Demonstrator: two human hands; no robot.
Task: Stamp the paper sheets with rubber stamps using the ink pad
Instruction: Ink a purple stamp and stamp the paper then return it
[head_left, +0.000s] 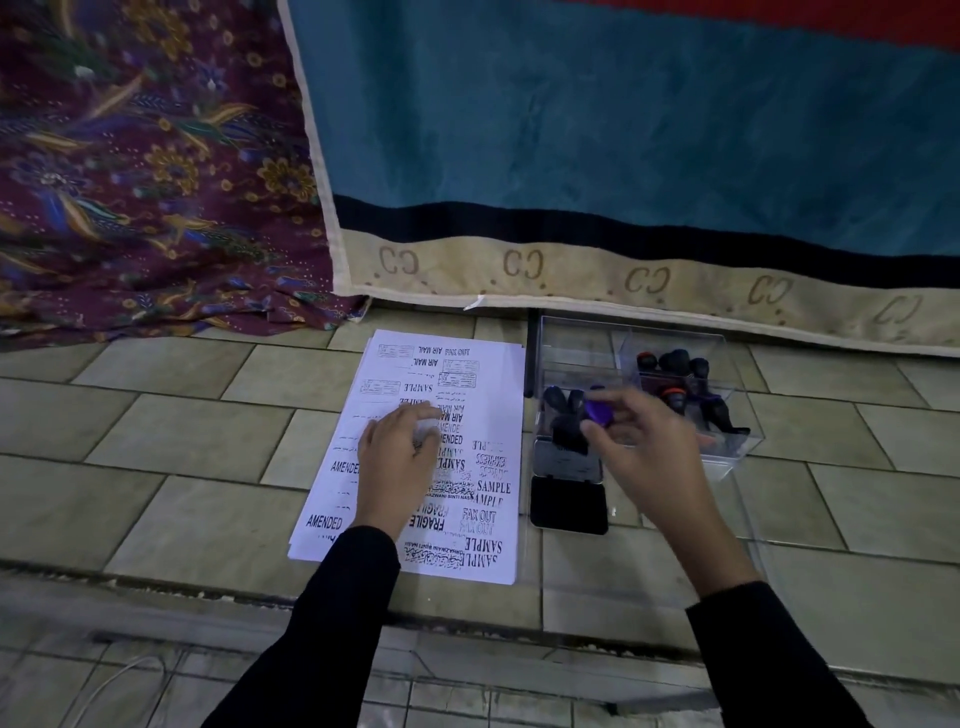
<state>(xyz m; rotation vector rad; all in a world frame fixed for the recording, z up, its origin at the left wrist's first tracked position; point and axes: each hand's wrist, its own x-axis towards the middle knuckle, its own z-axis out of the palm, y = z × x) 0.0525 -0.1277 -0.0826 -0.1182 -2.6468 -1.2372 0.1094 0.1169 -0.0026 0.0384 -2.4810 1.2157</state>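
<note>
Now the left hand (397, 457) lies flat on the paper sheets (415, 457), fingers a little spread, probably to keep them from sliding on the tiled floor (171, 441). The right hand (641, 441) pinches a purple stamp (598, 411) between thumb and fingers, just above the clear box (727, 410) of other stamps. The open ink pad (569, 503) sits close beside the paper, easy to reach next.
</note>
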